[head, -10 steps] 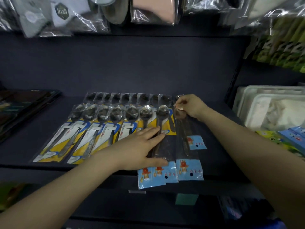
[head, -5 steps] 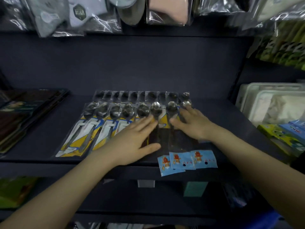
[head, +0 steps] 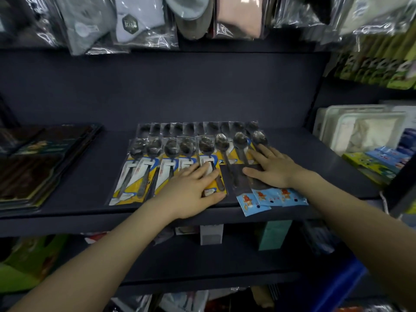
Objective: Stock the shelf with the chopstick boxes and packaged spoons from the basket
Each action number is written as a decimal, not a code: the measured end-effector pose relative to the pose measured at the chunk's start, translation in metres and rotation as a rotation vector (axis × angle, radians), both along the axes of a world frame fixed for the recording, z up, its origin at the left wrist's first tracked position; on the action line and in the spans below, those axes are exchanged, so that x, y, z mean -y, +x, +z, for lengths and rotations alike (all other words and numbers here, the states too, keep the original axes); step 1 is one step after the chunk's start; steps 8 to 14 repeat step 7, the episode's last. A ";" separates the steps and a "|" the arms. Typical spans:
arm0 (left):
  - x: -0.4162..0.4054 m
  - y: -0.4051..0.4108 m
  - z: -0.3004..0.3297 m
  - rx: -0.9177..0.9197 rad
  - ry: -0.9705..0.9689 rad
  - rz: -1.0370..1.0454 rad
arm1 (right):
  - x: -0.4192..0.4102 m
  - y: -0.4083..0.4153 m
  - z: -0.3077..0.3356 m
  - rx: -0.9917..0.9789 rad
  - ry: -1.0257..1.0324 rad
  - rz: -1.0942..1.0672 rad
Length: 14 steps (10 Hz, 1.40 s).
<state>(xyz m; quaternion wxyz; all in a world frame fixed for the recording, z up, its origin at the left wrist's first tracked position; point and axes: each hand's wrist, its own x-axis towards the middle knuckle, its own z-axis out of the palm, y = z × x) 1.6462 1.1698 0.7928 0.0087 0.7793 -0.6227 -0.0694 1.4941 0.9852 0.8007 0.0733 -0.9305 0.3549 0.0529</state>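
Packaged spoons lie in overlapping rows on the dark shelf (head: 90, 176). Several have yellow-and-white cards (head: 139, 176); three at the right have blue cartoon cards (head: 270, 197) that hang over the shelf's front edge. My left hand (head: 191, 188) lies flat, fingers spread, on the rightmost yellow-card packs. My right hand (head: 272, 167) presses flat on the blue-card spoon packs, fingers reaching toward the spoon bowls (head: 258, 137). Neither hand grips anything. No basket or chopstick boxes are in view.
Dark flat packs (head: 33, 167) are stacked at the shelf's left. White trays (head: 360, 131) and green and blue boxes (head: 378, 163) fill the neighbouring shelf at right. Bagged socks (head: 139, 21) hang overhead. A lower shelf (head: 202, 262) holds more goods.
My right hand let go of the spoon pack it held by the top and now lies flat on the blue-card packs. These packs slid back on the shelf. My left hand stayed flat.
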 end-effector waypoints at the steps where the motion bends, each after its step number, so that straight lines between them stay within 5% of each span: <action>1: 0.002 -0.001 0.001 -0.007 0.007 -0.014 | -0.016 0.005 0.005 0.092 -0.152 0.103; 2: 0.004 -0.001 0.001 -0.025 -0.024 -0.031 | -0.041 0.014 0.004 0.076 -0.180 0.237; 5: 0.008 0.008 -0.002 -0.023 -0.041 -0.080 | -0.051 0.022 -0.003 -0.012 -0.127 0.190; 7: -0.009 0.005 0.012 -0.008 -0.299 -0.146 | -0.049 0.019 0.009 0.354 -0.114 0.076; 14: -0.009 0.005 0.012 -0.008 -0.299 -0.146 | -0.049 0.019 0.009 0.354 -0.114 0.076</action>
